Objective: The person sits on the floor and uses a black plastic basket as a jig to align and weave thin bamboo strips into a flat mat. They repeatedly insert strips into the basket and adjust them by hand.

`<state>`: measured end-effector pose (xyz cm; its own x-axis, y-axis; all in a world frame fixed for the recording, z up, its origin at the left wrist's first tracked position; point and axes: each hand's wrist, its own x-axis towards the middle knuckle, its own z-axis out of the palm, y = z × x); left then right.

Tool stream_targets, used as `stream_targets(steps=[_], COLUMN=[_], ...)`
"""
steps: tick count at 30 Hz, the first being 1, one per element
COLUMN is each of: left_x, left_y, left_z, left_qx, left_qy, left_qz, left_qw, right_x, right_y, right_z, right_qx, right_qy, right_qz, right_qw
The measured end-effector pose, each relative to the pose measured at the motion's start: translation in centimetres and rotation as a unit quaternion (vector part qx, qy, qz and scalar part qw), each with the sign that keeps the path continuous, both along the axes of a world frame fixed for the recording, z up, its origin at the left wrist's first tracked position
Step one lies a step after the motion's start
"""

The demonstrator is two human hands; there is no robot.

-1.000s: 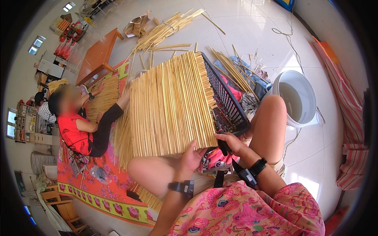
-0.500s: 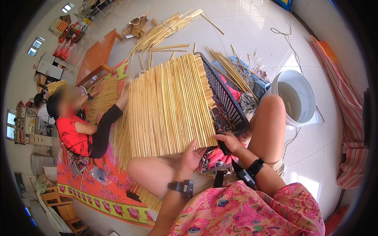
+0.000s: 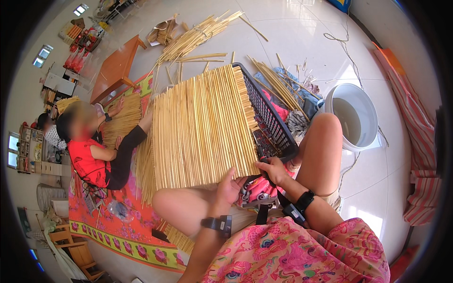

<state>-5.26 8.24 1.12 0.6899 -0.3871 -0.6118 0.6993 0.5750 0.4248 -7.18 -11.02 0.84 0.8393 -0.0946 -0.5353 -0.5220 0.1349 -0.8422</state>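
Observation:
A mat of yellow straw-like stalks (image 3: 203, 127), laid side by side, slopes across my lap and over a black plastic basket (image 3: 278, 125). My left hand (image 3: 230, 189) grips its near edge, with the thumb on top and the other fingers partly hidden below. At the mat's near right corner, my right hand (image 3: 273, 170) is closed around a black-handled tool (image 3: 267, 176). It looks like pruning shears, its dark end pointing away along the mat's right edge; the exact kind is unclear. Uneven stalk ends stick out along that right side.
Loose stalks (image 3: 203, 35) lie on the tiled floor ahead, with more (image 3: 278, 85) beyond the basket. A pale bucket (image 3: 351, 118) stands right of my knee. To the left, another person (image 3: 94, 158) sits on a red floral mat (image 3: 137, 226) near a low wooden table (image 3: 118, 68).
My right hand has shifted slightly left and the black-handled tool has tilted, its dark end showing more along the mat's edge. My left hand stays in place.

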Motion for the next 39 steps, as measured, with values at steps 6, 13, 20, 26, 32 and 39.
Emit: stream_targets(steps=[6,13,20,26,32,39], left_x=[0.0,0.2,0.1,0.0,0.0,-0.1], left_y=[0.2,0.2,0.1,0.1,-0.1,0.0], left_z=[-0.2,-0.7,-0.2,-0.1,-0.2,-0.9], left_qx=[0.001,0.003,0.000,-0.012,-0.009,0.005], left_qy=[-0.007,-0.006,-0.009,-0.013,-0.018,-0.005], left_qz=[-0.005,-0.005,0.007,0.006,0.003,0.006], left_qw=[1.000,1.000,1.000,1.000,1.000,1.000], right_x=[-0.2,0.1,0.2,-0.1,-0.4,-0.2], right_y=[-0.3,-0.4,-0.1,-0.7,-0.6,-0.4], right_z=[0.5,0.5,1.3,1.9,2.6,2.7], right_qx=[-0.023,0.031,0.035,0.030,-0.003,-0.041], right_qy=[0.021,0.021,0.017,0.017,0.034,0.036], right_qz=[0.023,0.001,-0.002,0.015,0.004,0.007], right_qw=[0.999,0.999,0.999,0.999,0.999,0.998])
